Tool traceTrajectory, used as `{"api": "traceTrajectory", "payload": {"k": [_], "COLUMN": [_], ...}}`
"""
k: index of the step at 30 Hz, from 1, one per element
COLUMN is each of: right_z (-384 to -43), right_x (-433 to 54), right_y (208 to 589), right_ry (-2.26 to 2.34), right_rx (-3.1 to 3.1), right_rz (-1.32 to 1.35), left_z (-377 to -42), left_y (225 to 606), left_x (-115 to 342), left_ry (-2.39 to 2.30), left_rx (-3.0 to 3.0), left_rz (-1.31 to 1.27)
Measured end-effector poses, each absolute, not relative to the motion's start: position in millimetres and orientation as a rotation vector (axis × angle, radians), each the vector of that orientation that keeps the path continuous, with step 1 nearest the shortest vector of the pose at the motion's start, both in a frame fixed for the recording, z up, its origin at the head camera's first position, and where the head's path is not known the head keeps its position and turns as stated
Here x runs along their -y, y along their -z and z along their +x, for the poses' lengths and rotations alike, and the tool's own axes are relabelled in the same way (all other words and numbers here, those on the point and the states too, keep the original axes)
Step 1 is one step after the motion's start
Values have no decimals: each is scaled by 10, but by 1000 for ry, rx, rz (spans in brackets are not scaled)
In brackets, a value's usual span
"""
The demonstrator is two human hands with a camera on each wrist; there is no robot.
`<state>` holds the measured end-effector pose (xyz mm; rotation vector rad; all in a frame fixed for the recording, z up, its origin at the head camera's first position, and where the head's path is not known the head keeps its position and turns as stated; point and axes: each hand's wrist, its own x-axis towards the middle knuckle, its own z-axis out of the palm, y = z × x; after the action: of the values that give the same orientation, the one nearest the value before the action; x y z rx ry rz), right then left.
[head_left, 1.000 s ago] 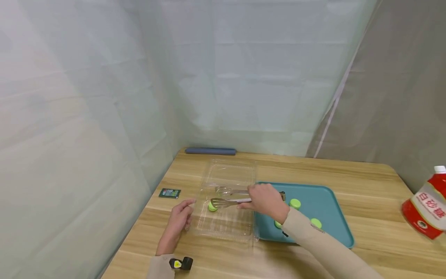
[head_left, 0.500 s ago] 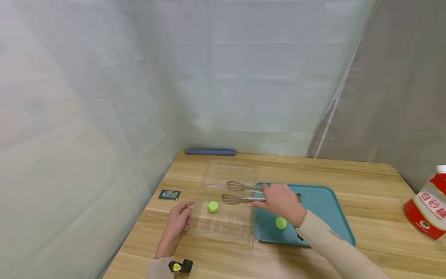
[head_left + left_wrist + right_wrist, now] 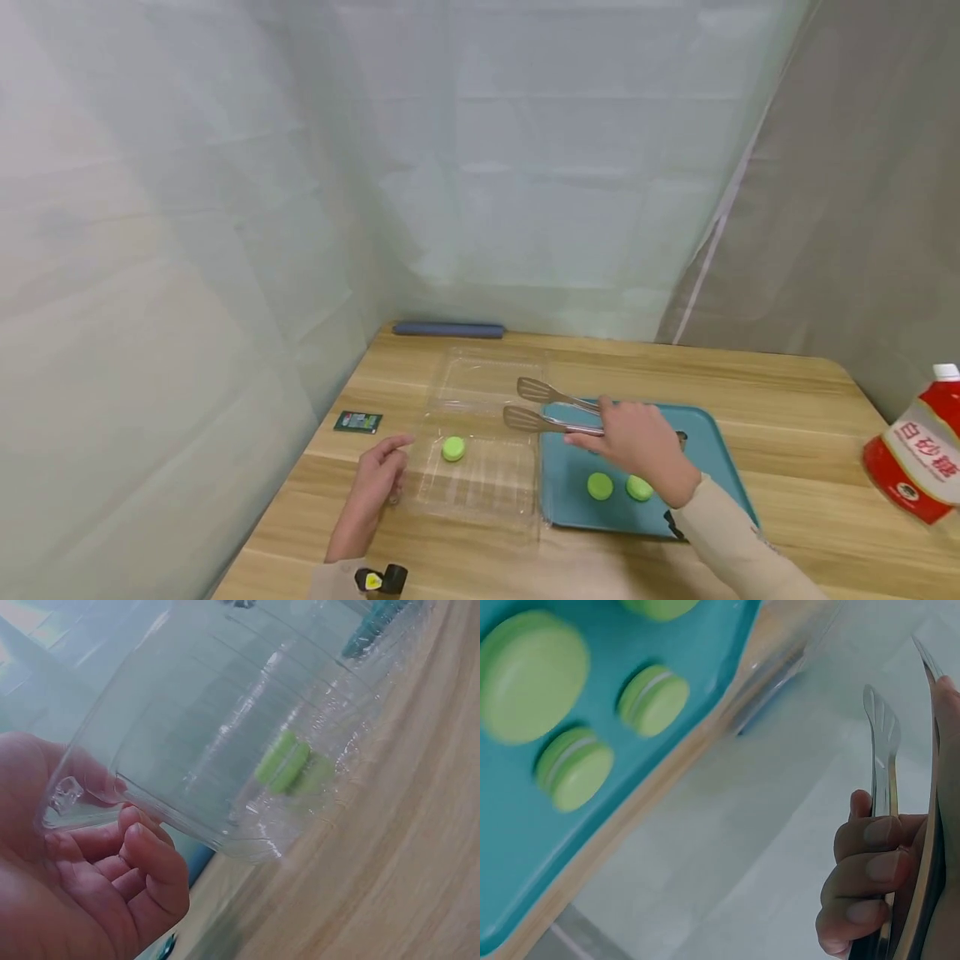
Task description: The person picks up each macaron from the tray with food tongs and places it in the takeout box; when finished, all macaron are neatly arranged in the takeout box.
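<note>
My left hand (image 3: 375,475) is at the left edge of a clear plastic clamshell box (image 3: 480,487), whose lid lies back. In the left wrist view, the fingers (image 3: 161,866) curl at the box's corner and hold its rim. One green macaron (image 3: 453,448) sits inside, near the left wall. My right hand (image 3: 637,442) grips metal tongs (image 3: 534,389) above the left part of a teal tray (image 3: 562,475). The tongs' slotted ends are spread, with nothing between them. Several green macarons (image 3: 574,769) lie on the tray, some hidden by the hand in the head view.
A small dark green packet (image 3: 358,422) lies left of the box. Along the table's back edge is a blue-grey roll (image 3: 448,331). A red and white sugar pouch (image 3: 918,450) with a white cap stands at the far right. Pale curtains enclose the table.
The tongs have come away from the macaron in the box, leaving it there. My right hand has moved right over the tray with them. The left hand has stayed at the box.
</note>
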<state>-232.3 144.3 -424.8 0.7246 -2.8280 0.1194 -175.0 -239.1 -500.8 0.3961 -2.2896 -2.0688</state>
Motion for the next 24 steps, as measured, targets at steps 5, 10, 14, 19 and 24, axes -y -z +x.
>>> {"api": "traceTrajectory", "payload": {"k": [5,10,14,19,24], "right_z": [-2309,-2304,-2304,-2289,-2225], "right_x": [-1632,-1785,-1917,-2098,-2264], "right_y": [4303,4357,4402,4490,4575], "right_ry": [-105,-116,-102,-59,-74], "right_rx": [2806,2832,2836,2768,2802], "right_rz": [677,623,579,580,548], "left_z": [-1760,-1763,-1765,-1778,-1772], "left_y": [5005,5024,5028,5019,5054], "left_x": [2376,2411,2440,2421,2379], "left_ry": [2063,2051,2038,2044,2045], "left_rx": [2291,2294,2298,2298,2300], "left_rz": [371,383,379,375,379]}}
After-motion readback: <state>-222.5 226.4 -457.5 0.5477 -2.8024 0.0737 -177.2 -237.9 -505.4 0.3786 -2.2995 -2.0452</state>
